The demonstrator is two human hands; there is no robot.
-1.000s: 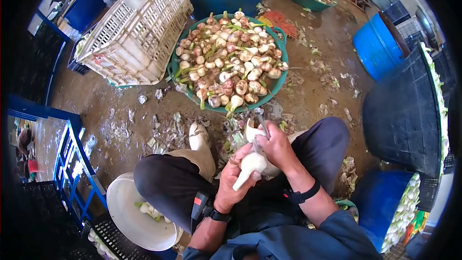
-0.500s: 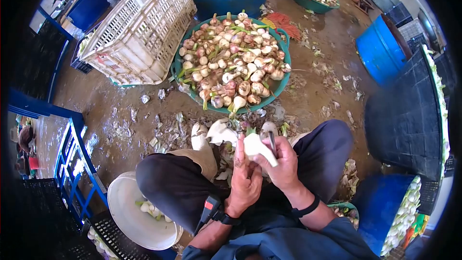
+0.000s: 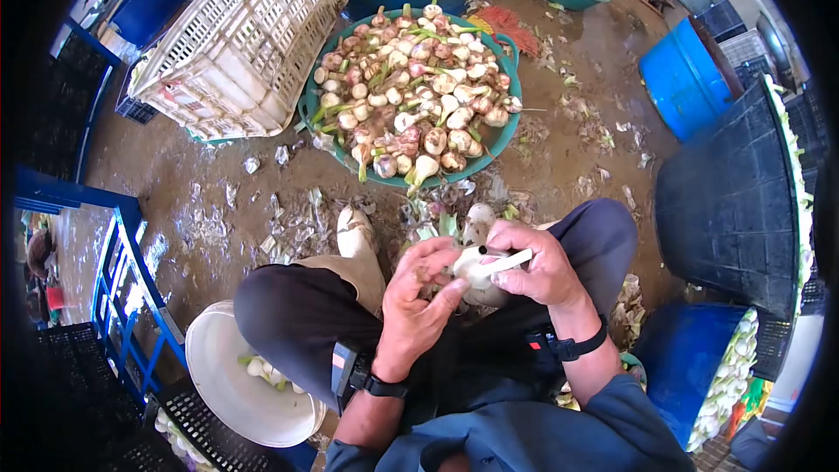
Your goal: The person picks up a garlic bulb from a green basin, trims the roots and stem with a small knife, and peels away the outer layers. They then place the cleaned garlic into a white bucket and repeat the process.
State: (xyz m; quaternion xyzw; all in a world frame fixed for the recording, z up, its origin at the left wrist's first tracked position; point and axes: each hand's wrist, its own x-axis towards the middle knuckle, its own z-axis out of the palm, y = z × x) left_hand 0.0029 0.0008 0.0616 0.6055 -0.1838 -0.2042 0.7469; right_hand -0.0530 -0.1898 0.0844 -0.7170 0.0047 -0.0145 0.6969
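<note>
Between my two hands is a white peeled garlic bulb with its pale stem pointing right. My left hand is curled against the bulb's left side, thumb below and fingers above. My right hand closes round the stem side, thumb and forefinger pressing on it. A small dark tip shows at the top of the bulb by the right fingers; I cannot make out the tool it belongs to. In front of my feet stands a green tub heaped with unpeeled garlic bulbs.
A white bucket with some peeled garlic stands by my left knee. To the right are a large black tub and a blue barrel with white garlic. White crates stand front left. Peel scraps litter the wet floor.
The bulb has come lower and turned, its stem now pointing up and right. My left fingers have bent round it from being upright. The slim dark tool in my right hand is now mostly hidden.
</note>
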